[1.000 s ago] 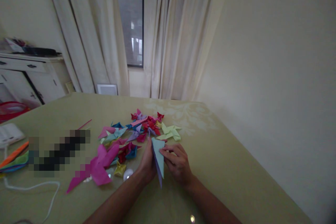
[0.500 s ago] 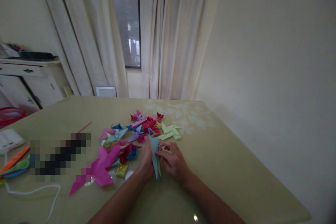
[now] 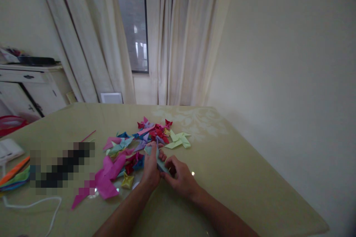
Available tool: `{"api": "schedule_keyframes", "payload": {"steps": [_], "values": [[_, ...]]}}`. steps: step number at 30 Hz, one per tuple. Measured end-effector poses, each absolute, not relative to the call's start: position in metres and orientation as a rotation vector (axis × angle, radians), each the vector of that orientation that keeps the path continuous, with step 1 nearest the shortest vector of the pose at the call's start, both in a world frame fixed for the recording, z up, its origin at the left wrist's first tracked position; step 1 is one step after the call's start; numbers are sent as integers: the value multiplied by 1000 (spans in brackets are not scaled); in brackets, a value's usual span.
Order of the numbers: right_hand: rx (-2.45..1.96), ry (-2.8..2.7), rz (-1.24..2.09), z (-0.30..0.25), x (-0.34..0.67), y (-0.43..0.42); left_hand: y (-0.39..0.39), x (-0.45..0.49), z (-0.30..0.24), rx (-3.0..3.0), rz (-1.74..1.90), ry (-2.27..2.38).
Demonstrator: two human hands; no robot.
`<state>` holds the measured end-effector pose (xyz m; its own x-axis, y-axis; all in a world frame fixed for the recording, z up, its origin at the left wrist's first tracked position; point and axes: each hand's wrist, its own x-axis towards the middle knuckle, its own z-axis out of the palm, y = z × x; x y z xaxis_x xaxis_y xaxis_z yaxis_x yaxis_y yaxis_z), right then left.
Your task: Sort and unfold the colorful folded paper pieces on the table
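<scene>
The left grip (image 3: 151, 168) partly hides bluish paper (image 3: 161, 164).

Pretty dim and flat overall, soft shadows. The window (image 3: 132, 26) is dull grey with some pale reflections, and small glints pop off the desk (image 3: 228, 185). Details on the fingers (image 3: 174, 160) are kinda mushy, edges look stretched, and chunky pixels blot out a patch at left.

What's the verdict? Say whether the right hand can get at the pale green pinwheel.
Probably yes: the pale green pinwheel lies just beyond the right hand with nothing seen between, though that hand is at the folded paper.
</scene>
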<state>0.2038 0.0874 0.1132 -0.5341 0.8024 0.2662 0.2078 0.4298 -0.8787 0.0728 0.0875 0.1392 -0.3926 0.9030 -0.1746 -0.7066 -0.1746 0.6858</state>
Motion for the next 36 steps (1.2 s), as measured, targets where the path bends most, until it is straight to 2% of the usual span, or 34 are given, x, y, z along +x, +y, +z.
{"api": "schedule_keyframes", "payload": {"steps": [8, 15, 20, 22, 27, 30, 32, 36], "values": [[-887, -2075, 962, 111, 210, 92, 94, 63, 137, 220, 1856, 701], [-797, -2077, 860, 134, 245, 121, 93, 58, 141, 446, 1846, 684], [-892, -2117, 1082, 157, 302, 146, 100, 46, 133, 467, 1729, 814], [-922, -2210, 1194, 157, 312, 148, 102, 46, 126, 643, 1686, 941], [-931, -2444, 1284, 147, 311, 145, 88, 59, 116, 1434, 1345, 1187], [-920, -2395, 1305, 143, 311, 148, 78, 63, 114, 1733, 1119, 1219], [-962, -2272, 1199, 139, 309, 156, 74, 63, 114, 1920, 974, 1227], [-1220, -2024, 737, 123, 290, 185, 69, 65, 119, 2135, 677, 1206]]}}
